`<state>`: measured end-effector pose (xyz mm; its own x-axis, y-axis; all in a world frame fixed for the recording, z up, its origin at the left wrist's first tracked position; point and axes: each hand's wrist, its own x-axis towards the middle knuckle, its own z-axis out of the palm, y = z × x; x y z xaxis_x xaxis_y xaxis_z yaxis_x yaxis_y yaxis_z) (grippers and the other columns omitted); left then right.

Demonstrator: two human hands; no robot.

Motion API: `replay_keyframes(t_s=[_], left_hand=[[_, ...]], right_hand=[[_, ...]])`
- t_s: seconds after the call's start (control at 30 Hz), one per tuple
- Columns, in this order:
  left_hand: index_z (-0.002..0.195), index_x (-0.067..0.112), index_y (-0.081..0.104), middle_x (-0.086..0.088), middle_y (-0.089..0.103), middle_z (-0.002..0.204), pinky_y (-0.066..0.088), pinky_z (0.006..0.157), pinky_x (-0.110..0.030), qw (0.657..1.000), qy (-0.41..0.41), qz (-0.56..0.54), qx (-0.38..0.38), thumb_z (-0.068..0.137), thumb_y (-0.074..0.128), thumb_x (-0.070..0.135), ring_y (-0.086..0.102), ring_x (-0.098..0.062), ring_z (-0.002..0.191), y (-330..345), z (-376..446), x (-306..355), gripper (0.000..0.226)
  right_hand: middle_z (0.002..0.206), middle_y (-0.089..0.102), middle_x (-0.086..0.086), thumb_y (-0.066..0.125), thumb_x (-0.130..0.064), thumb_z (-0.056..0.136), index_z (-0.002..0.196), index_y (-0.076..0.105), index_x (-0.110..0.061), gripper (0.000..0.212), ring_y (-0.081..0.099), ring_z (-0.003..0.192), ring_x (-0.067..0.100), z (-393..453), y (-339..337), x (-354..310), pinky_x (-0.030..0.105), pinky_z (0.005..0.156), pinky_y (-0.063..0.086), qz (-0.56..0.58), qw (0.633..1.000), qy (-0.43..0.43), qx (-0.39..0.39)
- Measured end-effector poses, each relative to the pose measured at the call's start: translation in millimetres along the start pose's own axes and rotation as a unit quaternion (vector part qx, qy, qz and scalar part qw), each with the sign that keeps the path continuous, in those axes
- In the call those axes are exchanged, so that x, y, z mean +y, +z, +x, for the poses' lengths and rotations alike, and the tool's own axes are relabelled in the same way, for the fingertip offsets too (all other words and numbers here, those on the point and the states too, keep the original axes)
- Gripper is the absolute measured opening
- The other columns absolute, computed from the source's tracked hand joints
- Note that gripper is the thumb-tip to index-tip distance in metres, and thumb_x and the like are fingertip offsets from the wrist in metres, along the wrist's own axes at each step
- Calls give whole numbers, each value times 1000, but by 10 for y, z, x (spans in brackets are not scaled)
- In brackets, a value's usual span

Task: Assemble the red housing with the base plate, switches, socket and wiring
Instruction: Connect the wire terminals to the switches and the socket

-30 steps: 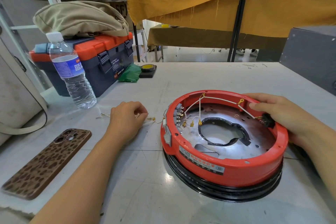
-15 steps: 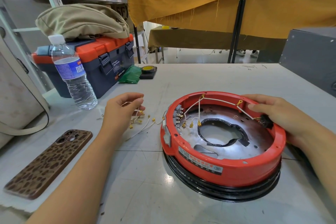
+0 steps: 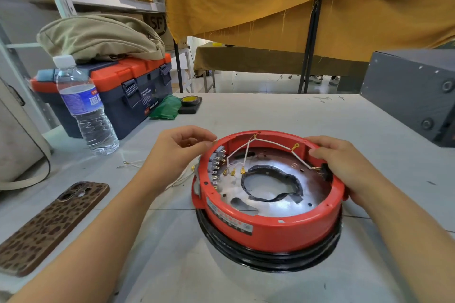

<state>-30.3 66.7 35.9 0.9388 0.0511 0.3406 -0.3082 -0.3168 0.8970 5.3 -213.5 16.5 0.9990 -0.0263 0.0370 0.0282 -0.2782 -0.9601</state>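
Right at the left rim of the red housing (image 3: 270, 229) the left hand (image 3: 177, 152) pinches one loose wire (image 3: 182, 178) by its gold tip, so the switches (image 3: 216, 167) sit just past its fingers; that hand is the nearer one. Right hand (image 3: 344, 165) grips the far right rim by the black socket (image 3: 325, 171). One housing on the desk (image 3: 172, 265), two loose wires in all, the other (image 3: 133, 163) lying left of the hand
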Motion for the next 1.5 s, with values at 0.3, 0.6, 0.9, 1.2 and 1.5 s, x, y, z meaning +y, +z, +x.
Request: replay_keyframes(t_s=[0.3, 0.6, 0.9, 1.2, 1.5], left_hand=[[88, 19, 75, 8, 68, 95, 50, 77, -13, 979, 103, 137, -110, 83, 68, 11, 65, -4, 83, 379, 66, 385, 11], [81, 20, 74, 7, 71, 77, 49, 65, -16, 948, 126, 197, -214, 82, 69, 16, 61, -1, 67, 884, 75, 601, 7], [73, 21, 73, 14, 67, 63, 44, 59, -7, 944, 77, 210, -242, 78, 72, 9, 60, 5, 58, 1099, 130, 611, 12], [87, 19, 74, 9, 69, 73, 45, 64, -5, 933, 102, 251, -237, 79, 69, 5, 63, 1, 66, 1163, 98, 614, 16], [85, 19, 70, 5, 60, 86, 47, 76, -31, 899, 184, 347, -191, 83, 67, 16, 57, -12, 80, 1246, 72, 612, 5]], right_hand=[[95, 72, -1, 44, -15, 93, 98, 70, -26, 29, 67, 84, 17, -41, -6, -50, 32, 80, 51, 1, 1000, 14, -22], [104, 71, 4, 42, -16, 95, 109, 68, -21, 30, 66, 97, 21, -82, -73, -98, 30, 83, 51, 11, 998, 13, -61], [102, 71, 7, 39, -13, 94, 107, 68, -19, 32, 64, 85, 16, -78, -86, -86, 21, 66, 49, 12, 998, 2, -66], [93, 69, 3, 38, -13, 93, 104, 69, -20, 33, 60, 72, 10, -50, -82, -70, 19, 62, 45, 14, 998, -3, -67], [96, 71, 7, 39, -12, 92, 102, 69, -20, 33, 61, 75, 12, -41, -73, -55, 19, 64, 48, 12, 998, -9, -68]])
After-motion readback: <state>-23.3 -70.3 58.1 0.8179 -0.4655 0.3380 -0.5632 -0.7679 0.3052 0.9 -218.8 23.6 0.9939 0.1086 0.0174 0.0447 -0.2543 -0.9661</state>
